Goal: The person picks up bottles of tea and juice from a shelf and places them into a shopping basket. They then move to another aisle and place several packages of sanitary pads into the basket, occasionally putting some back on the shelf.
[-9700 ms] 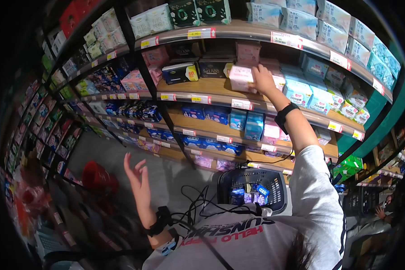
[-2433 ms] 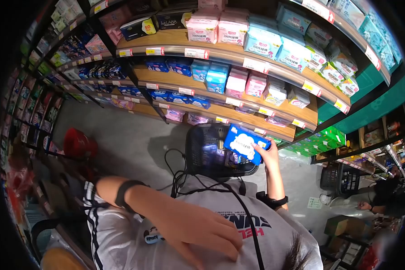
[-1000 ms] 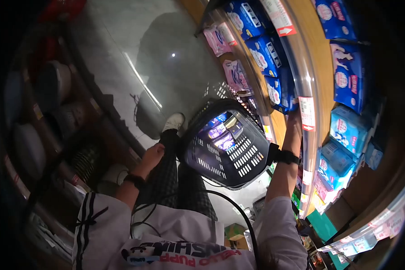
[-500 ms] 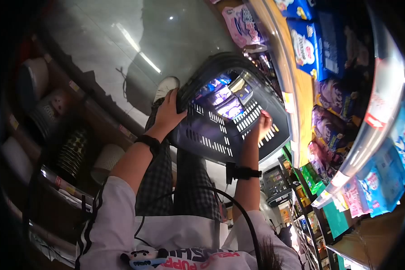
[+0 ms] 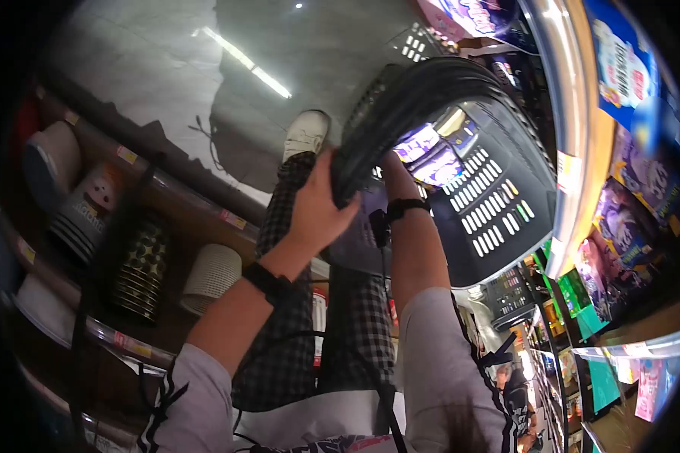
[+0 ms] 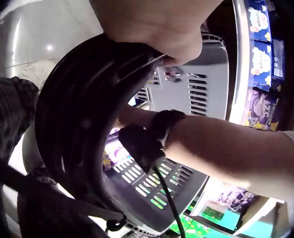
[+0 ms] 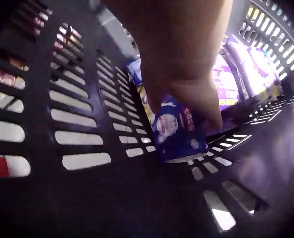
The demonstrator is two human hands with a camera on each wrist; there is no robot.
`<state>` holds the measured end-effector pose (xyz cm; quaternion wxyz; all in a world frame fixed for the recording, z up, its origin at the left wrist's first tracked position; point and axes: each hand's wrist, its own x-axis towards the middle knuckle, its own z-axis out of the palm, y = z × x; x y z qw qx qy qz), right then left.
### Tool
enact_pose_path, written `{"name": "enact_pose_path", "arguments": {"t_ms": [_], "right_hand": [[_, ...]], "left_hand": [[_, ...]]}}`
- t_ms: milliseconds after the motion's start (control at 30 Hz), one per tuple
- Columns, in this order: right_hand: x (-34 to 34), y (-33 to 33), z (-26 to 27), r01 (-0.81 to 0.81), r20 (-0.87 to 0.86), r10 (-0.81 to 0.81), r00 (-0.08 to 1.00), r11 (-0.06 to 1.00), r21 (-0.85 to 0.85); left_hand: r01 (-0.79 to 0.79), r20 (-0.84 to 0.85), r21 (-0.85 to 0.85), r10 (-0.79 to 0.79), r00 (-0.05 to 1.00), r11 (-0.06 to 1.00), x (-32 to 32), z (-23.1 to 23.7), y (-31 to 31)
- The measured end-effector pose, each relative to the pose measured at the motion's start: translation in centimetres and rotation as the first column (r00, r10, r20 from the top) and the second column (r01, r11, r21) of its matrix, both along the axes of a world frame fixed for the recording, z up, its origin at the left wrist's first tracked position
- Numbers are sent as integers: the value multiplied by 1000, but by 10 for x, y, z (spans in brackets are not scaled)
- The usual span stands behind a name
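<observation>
A dark plastic shopping basket (image 5: 461,266) with slotted walls is tilted in front of the person. My left hand (image 5: 321,215) grips its thick black handle (image 5: 412,102) at the near left; part of the fingers is hidden behind it. The right forearm passes under the handle into the basket, so the right hand is mostly hidden in the head view. In the right wrist view my right hand (image 7: 186,82) holds a blue pack of sanitary pads (image 7: 174,130) low in the basket, the thumb along its side. Purple-and-white packs (image 7: 256,69) lie beside it.
A shelf edge (image 5: 574,151) with blue packs (image 5: 619,72) and purple packs (image 5: 616,226) runs along the right. On the left, a low shelf holds several waste bins (image 5: 211,278). A white shoe (image 5: 306,134) stands on the floor beside the basket. A cable trails from the right wrist.
My right hand has gone from the shelf, past the basket's right side, down inside it. My left hand has moved from beside the leg to the basket's handle. The basket looks closer and farther right.
</observation>
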<state>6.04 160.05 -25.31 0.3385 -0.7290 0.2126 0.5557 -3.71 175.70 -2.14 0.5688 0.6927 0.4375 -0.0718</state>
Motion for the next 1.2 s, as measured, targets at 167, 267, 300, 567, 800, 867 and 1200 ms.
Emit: {"name": "enact_pose_path", "arguments": {"t_ms": [167,267,300,567,800,867,1200], "right_hand": [[7,26,-15,-100,145,108,984,993,-64],[12,34,-3,-147,208,160,965,986,-76],[14,36,3,-161,225,174,959,984,-78],[35,54,39,-264,327,286,901,958,-109],[46,63,7,-345,376,369,850,929,-132],[49,67,3,-345,391,365,845,930,-123],[53,32,179,-275,516,189,835,957,96]], "left_hand": [[111,25,-181,-109,994,977,-1,-1,13],[145,32,-245,-141,989,959,-2,-1,17],[153,26,-253,-152,988,955,-2,-1,17],[192,-14,-310,-206,978,931,3,4,23],[212,-2,-269,-220,975,940,0,-4,18],[217,-10,-278,-228,974,936,-1,-2,17],[288,-138,50,-279,950,956,6,59,18]]}}
